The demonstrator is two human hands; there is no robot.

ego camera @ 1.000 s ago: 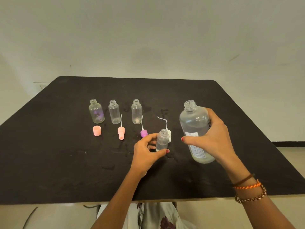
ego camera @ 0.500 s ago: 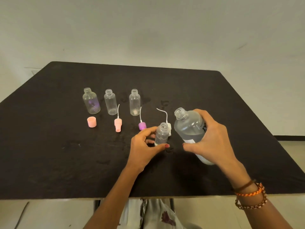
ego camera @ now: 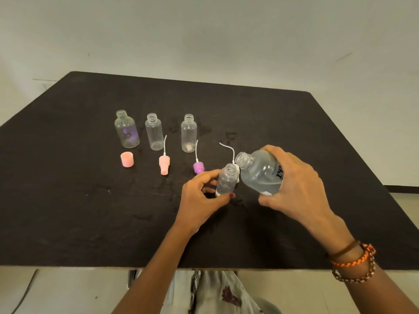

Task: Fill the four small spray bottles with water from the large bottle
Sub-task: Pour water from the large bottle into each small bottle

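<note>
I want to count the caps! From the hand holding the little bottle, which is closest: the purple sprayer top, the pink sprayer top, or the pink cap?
From the left hand:
1. Purple sprayer top, just beyond its fingers.
2. Pink sprayer top, farther left.
3. Pink cap, farthest left, in front of the leftmost bottle.

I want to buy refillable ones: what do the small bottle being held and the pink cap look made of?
The small clear bottle in the left hand looks like thin glossy plastic: see-through, with a moulded threaded neck. The pink round cap looks like opaque matte plastic.
</note>
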